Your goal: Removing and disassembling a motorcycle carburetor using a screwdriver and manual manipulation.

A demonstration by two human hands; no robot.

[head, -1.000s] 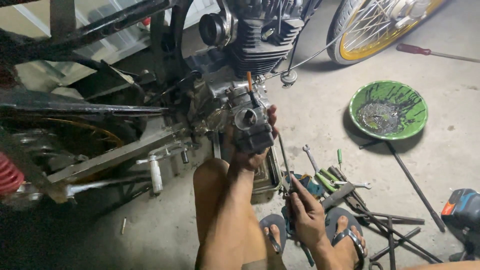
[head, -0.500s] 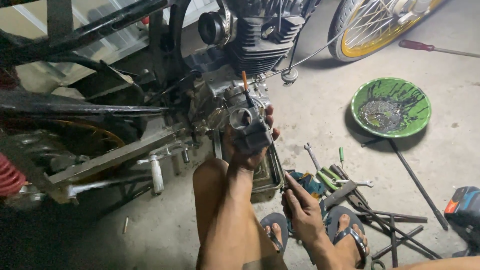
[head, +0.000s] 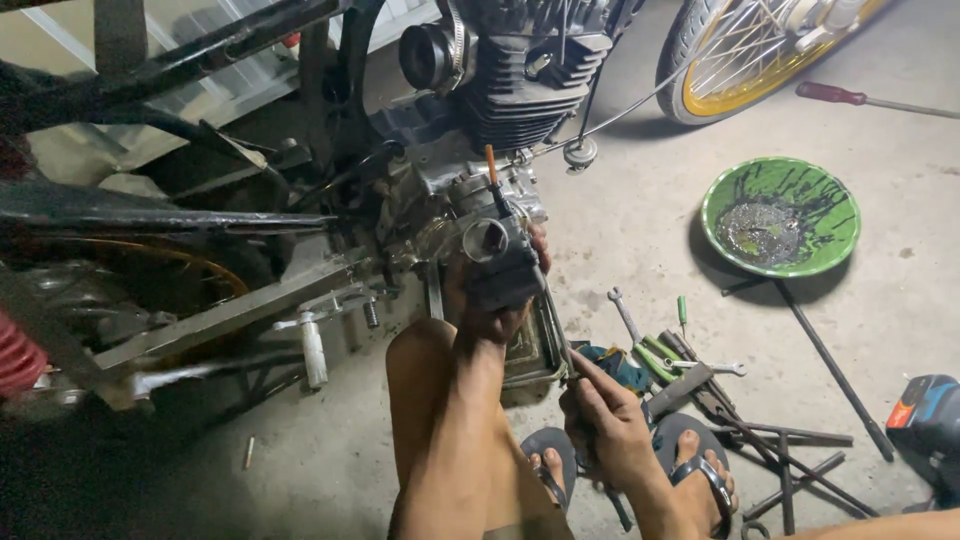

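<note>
On the concrete floor (head: 620, 230), beside the motorcycle engine (head: 520, 70), a carburetor (head: 500, 255) is held up in the left hand (head: 490, 300), fingers wrapped shut around its dark body. Its round throat faces the camera; a thin stem with an orange tip sticks up from its top. It sits just in front of the engine's lower casing; contact with the casing can't be told.

The right hand (head: 605, 420) is lower, near the sandalled feet, closed on a thin metal rod-like tool (head: 558, 340) that runs up toward the carburetor. Tool type can't be told. The hands are apart.

Just right of the right hand, a pile of wrenches and green-handled tools (head: 670, 355) is spread on the floor. Further right, a green bowl (head: 780, 215) with dark oily residue sits near a long dark rod (head: 830, 375). A red-handled screwdriver (head: 860, 98) lies toward the floor's far right edge, by the yellow-rimmed wheel (head: 740, 60). A blue-and-black power tool (head: 925, 420) is at the right edge.
</note>
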